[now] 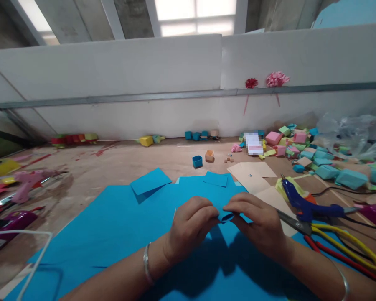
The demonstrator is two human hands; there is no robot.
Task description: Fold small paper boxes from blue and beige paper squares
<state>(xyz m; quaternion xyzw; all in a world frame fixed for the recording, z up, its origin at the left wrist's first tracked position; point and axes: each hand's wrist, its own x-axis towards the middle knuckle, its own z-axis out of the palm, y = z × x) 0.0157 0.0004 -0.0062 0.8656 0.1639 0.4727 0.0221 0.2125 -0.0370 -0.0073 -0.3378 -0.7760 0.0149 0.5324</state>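
Two hands [192, 223] [261, 221]: fingers [210, 212] pinch small folded blue paper [224, 215].

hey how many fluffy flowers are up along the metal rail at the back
2. The dark red flower is on the left and the larger pink flower to its right, both at the metal rail. Neither looks hidden; beyond the frame I can't tell.

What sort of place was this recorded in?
Probably a papercraft workshop or craft bench: the left hand and right hand hold a curled blue paper piece, a blue glue gun lies near scissors, and small paper boxes are heaped at the right.
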